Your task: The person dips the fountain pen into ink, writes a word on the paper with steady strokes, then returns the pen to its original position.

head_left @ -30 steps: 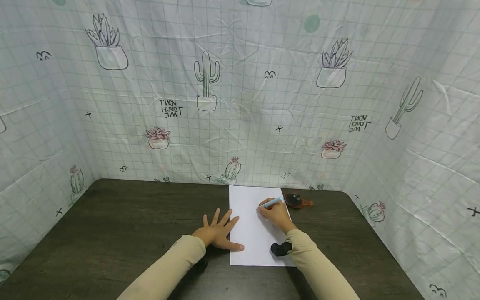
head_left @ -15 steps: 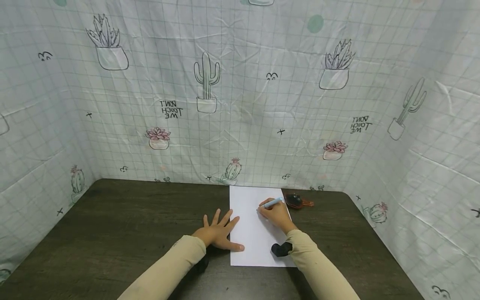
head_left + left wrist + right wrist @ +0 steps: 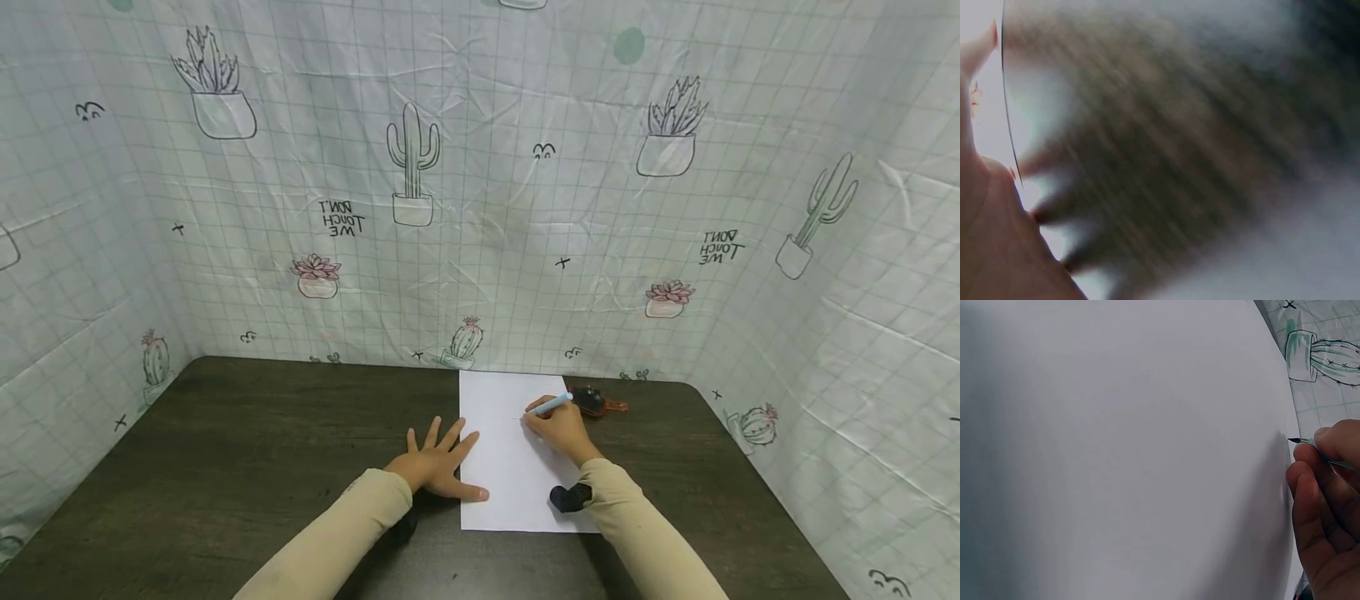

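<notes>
Pen (image 3: 551,405) sits in the right hand (image 3: 562,429), pinched between thumb and fingertips low on its pale blue barrel, the remaining fingers curled in beneath. It looks light, stiff and slim, probably smooth plastic that could roll a little under a loose pinch; the best hold seems to be close above the tip, where the fingers already are, leaving that dark, pointed end free, since it looks fine enough to be spoiled by hard pressure. Paper (image 3: 498,396) lies flat on the table (image 3: 300,433), and should be thin, very light, easily creased and quick to slide, so it is better steadied with a flat palm or fingers near an edge than gripped. From the middle of the paper, the pen is towards one o'clock, its shaft leaning back to about two o'clock; whether the tip actually touches the paper, I cannot tell. At nine o'clock the left hand (image 3: 437,468) rests with its fingers straight and spread, gripping nothing: thumb and index finger reach over the paper's left edge, while the outer fingers lie over the table. A black-and-orange object (image 3: 592,402) lies just beyond the right hand, between one and two o'clock from it.
</notes>
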### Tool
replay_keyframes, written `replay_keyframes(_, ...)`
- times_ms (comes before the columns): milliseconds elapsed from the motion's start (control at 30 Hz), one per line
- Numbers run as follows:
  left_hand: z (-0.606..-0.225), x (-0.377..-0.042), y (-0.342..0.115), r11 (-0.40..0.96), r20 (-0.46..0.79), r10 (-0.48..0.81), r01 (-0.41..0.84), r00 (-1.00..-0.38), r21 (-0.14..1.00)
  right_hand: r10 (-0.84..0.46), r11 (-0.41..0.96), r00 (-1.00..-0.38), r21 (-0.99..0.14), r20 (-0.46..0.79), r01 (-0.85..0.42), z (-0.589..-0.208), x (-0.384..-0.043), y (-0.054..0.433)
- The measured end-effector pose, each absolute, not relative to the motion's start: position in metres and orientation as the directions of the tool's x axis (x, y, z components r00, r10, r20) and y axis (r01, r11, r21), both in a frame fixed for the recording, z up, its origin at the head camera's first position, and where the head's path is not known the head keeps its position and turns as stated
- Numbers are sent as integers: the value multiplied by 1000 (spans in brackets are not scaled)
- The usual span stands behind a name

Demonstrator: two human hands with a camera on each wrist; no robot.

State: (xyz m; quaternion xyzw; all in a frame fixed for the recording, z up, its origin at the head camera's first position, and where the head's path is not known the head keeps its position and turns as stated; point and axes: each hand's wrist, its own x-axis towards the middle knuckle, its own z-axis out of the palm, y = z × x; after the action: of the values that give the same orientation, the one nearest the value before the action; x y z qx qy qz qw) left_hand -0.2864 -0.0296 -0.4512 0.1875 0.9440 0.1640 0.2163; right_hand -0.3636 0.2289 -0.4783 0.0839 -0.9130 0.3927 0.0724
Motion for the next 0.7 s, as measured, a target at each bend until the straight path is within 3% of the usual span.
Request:
replay_keyframes(333, -482, -302, -34, 856, -307, 443, 295, -843, 425, -63, 700, -976, -688, 206, -191, -476, -356, 240)
replay_keyframes(700, -485, -299, -35, 850, -309, 453, 302, -836, 431, -38, 695, -979, -699, 199, -169, -480, -350, 250)
